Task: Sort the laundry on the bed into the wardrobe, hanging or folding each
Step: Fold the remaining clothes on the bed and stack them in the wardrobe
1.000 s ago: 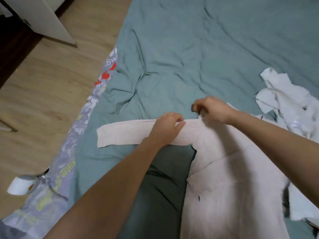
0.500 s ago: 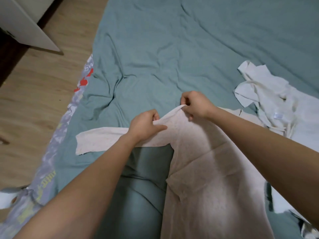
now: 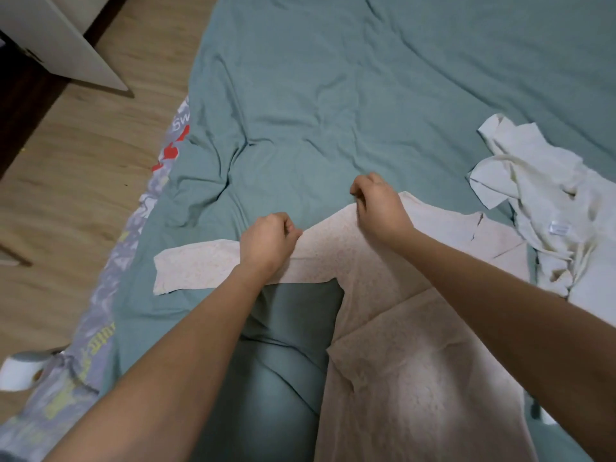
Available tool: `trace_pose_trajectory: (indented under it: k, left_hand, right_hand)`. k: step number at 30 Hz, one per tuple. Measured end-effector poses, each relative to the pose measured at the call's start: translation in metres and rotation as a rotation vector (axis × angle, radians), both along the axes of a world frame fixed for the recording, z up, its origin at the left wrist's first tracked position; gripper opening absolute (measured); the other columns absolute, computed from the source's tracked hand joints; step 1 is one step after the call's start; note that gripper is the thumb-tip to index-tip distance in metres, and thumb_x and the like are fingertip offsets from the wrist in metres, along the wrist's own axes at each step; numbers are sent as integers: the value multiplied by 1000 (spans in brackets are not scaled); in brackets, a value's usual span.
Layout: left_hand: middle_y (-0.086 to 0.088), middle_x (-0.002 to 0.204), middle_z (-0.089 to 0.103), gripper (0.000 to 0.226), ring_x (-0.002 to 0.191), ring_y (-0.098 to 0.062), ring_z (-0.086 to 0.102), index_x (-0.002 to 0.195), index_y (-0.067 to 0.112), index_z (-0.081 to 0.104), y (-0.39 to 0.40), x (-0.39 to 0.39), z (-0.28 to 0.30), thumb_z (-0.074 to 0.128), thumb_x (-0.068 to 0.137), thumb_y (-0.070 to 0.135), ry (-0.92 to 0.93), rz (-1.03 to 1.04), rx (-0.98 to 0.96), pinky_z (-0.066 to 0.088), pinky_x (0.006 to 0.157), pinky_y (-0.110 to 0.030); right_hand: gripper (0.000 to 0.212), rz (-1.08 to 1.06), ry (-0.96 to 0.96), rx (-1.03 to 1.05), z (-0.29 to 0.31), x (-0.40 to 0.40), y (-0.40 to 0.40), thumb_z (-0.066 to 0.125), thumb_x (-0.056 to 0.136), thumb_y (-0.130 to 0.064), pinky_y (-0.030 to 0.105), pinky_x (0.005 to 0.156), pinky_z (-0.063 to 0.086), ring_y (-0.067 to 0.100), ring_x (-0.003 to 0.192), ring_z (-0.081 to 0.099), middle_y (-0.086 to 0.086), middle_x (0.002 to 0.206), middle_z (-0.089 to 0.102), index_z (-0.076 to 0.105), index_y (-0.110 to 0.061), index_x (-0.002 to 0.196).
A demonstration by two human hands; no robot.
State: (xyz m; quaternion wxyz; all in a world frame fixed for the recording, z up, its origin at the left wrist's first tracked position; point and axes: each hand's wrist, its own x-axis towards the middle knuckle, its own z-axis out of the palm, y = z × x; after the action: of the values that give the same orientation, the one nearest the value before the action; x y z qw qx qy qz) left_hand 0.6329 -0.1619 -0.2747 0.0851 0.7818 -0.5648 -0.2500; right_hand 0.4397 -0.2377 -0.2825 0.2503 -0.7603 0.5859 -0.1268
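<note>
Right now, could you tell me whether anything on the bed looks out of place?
Only the cream garment, which lies crumpled in a heap at the right, its label showing. The pink top is spread out, both hands pinching its shoulder edge.

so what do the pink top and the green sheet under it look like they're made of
pink top: looks like a soft, thin knit, matte with a faint speckled pattern; it drapes and lifts limply where both hands pinch it. Fibre cannot be told.
green sheet: looks like plain matte woven cloth, likely cotton, with soft rumpled creases.
</note>
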Motion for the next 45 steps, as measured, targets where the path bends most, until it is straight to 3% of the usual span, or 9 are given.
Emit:
trace_pose_trajectory:
  k: [4,8,13,22,28,36,38,42,45]
  left_hand:
    - [7,76,64,38,76,-19,58,82,21,62,6,3,1,50,91,57,16,-112,58,37,62,-30]
    - [6,63,57,53,72,-21,57,64,17,55,7,13,6,47,88,65,-17,-248,153,34,57,-30]
    - [1,57,51,66,63,-22,50,65,11,54,23,56,19,50,77,76,-146,-383,319,32,53,-31]
    - [7,61,54,33,72,-23,59,63,20,55,83,118,38,71,81,42,37,-101,263,38,61,-27]
    - [-11,82,66,17,81,-27,59,77,17,64,96,123,41,66,86,30,118,259,-25,41,68,-29]
    - [-1,64,54,29,64,-20,50,67,13,59,96,121,31,73,81,33,266,290,171,40,57,-26]
    - [-1,62,56,26,58,-17,49,68,11,62,94,119,49,72,84,29,469,279,228,39,49,-21]
    - [1,69,67,14,66,-13,58,77,16,70,86,80,98,69,88,24,841,172,215,44,64,-23]
    - [-5,85,70,7,74,-13,59,93,12,70,80,24,114,64,91,13,1030,56,281,46,71,-24]
  right_hand:
    - [21,-153,-60,-247,4,11,50,44,87,-2,38,82,42,29,94,52,12,100,58,60,-3,101]
    - [52,-81,175,130,-15,18,73,32,102,-27,37,119,11,26,145,19,14,156,24,26,-2,147]
    - [55,-82,132,46,-10,25,77,29,103,-28,30,119,-4,20,148,5,11,160,10,16,-3,151]
    - [49,-196,-43,43,2,63,165,35,102,-19,31,119,9,27,146,15,15,157,20,27,-1,147]
    - [20,-198,-123,-46,5,63,171,56,84,0,29,81,39,26,104,44,11,110,49,52,-5,104]
    - [18,11,97,73,-6,42,153,48,78,8,32,67,44,25,98,48,10,102,54,62,-2,83]
    - [21,-75,-49,194,5,42,145,49,79,7,28,76,42,25,97,55,9,101,61,66,-6,78]
    - [19,-568,-805,663,63,33,129,47,95,-6,38,81,55,31,82,65,28,99,66,64,-1,89]
    - [43,-624,-945,986,100,1,130,41,100,-37,38,77,59,35,93,67,25,101,67,61,1,102]
